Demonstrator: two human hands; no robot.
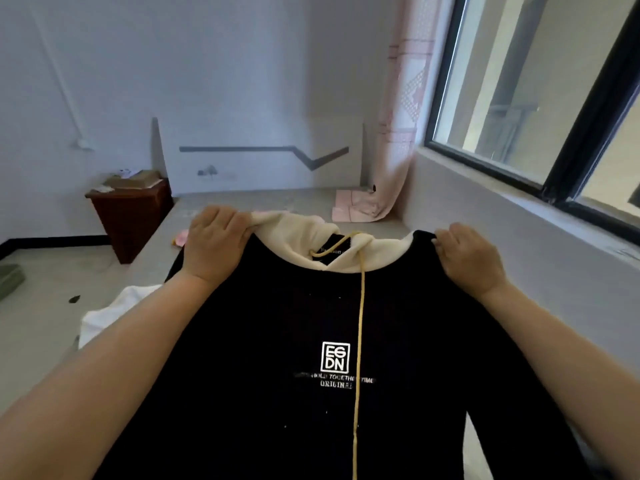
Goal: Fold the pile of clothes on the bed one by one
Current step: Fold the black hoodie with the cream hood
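A black hoodie [277,341] with a cream hood [301,233], a yellow drawstring [360,323] and a white chest logo is stretched out in front of me, front side up. My left hand [214,244] grips its left shoulder by the hood. At the right shoulder my right hand [467,254] pinches the fabric. A white garment [110,313] lies on the bed [52,323] under my left forearm. A small pink item [180,237] peeks out beyond my left hand.
A dark wooden nightstand [131,220] with papers stands left of the bed's head. The pale headboard [259,161] is against the far wall. A pink curtain [398,133] hangs down onto the bed's far right corner beside a window [536,98] and its ledge.
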